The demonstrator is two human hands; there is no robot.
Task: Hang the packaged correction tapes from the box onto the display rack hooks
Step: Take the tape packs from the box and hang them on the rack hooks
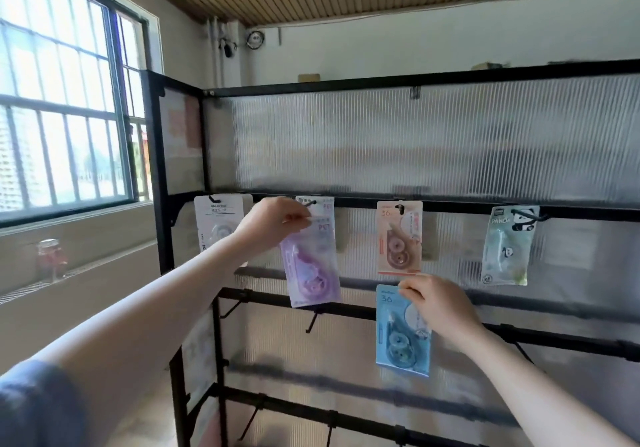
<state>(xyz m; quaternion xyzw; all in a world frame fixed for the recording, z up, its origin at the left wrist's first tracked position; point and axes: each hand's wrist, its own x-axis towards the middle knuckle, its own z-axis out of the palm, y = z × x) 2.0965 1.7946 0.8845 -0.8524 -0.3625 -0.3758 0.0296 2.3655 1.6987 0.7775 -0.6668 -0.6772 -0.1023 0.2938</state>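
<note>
A: Where do things stand?

B: The left hand (277,219), at centre frame, pinches the top of the purple pack (311,256), right by the hook (309,203) on the upper bar of the display rack (346,83). Whether the hole is fully on the hook, I cannot tell. The right hand (438,303), lower and right of centre, grips the blue pack (401,330) by its top edge, and it hangs free below the orange pack (399,237).

A: How to finish the purple one well?

B: I'd keep the card square to the hook, slide the hole over the tip, then let go once it hangs by itself.

A: And room to work?

B: The white pack (216,219) at the left is partly behind the left wrist, so I'd draw that arm back gently. The panda pack (509,244) at the right is well apart. Bare hooks jut from the lower bars; the blue pack could go on one, but mind their tips. The box isn't in view.
</note>
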